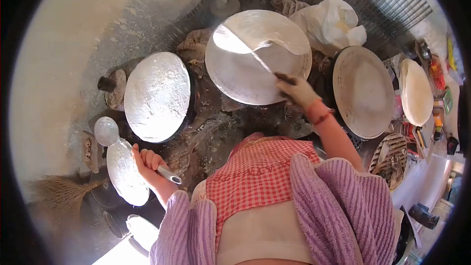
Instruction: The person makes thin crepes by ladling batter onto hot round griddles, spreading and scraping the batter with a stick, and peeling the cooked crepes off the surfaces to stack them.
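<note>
My left hand (149, 163) is closed around the handle of a metal ladle (106, 131), its round bowl up and to the left. Below the ladle is a round white surface (126, 174), perhaps a container of batter, partly behind my hand. My right hand (297, 91) grips a long thin stick (255, 55) that reaches across the middle round griddle (250, 81). On that griddle's far part lies a thin pale flatbread (274, 27), one edge folded or lifted near the stick. White batter (159, 98) covers the left griddle.
To the right sits a bare round griddle (364, 93), with a stack of flatbreads (416, 92) beyond it. A white plastic bag (331, 24) is behind the middle griddle. At lower left is a straw broom (61, 194). A slatted round rack (390, 159) stands at right.
</note>
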Available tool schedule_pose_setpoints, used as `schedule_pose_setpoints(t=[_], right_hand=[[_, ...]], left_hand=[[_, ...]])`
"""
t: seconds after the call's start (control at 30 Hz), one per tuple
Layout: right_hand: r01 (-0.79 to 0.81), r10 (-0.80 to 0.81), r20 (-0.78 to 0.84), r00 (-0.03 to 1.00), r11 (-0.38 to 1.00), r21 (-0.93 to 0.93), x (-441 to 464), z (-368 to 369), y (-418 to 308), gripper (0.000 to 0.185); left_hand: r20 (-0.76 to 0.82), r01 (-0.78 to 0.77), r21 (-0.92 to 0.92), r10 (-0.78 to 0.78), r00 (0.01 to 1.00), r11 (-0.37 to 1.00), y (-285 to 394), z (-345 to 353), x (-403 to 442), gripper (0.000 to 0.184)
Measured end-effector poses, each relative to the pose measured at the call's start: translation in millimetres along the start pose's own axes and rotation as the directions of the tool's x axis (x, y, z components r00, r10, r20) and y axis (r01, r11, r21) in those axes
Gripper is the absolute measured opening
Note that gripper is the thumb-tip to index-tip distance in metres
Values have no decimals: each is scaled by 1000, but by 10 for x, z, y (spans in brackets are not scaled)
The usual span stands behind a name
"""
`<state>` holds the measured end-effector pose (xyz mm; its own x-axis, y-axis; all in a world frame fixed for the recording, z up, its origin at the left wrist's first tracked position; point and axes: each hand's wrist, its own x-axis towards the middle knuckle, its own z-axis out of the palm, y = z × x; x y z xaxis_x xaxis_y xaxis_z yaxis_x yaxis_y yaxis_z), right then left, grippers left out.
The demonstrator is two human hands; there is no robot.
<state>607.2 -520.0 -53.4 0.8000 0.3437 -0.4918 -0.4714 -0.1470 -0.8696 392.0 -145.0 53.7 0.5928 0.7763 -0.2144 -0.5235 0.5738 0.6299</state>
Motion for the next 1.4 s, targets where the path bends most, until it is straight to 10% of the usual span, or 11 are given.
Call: schedule_pose_setpoints(t=[0.1,0.3,0.47,0.53,0.83,1.0,1.23,1.4], right_hand=[[-13,31,-273,961,998,69,-125,-407,-174,47],[2,21,55,998,918,-397,573,-133,-505,44],[264,-196,184,963,561,-784,339,-537,-588,39],[170,-203,-29,979,883,-438,606,-993,-446,41],[335,-231,245,942,594,-731,600,-157,-658,41],[176,-269,-157,950,879,-442,1092,-661,-627,41],[95,-34,107,994,752,-652,445,-45,-659,33],[131,-196,-159,967,927,-351,421,-714,-173,37]], left_hand=[[33,-52,47,51,998,998,81,-56,15,23],[-26,-52,77,54,998,996,66,-77,-31,25],[-5,-8,-6,8,1000,1000,106,-72,57,19],[3,-23,0,23,1000,1000,71,-29,141,19],[68,76,-6,-75,995,997,4,101,493,18],[34,78,250,-89,995,965,-104,152,611,22],[8,58,896,-147,989,441,-563,384,583,59],[375,-407,911,-275,885,-67,-834,170,475,46]])
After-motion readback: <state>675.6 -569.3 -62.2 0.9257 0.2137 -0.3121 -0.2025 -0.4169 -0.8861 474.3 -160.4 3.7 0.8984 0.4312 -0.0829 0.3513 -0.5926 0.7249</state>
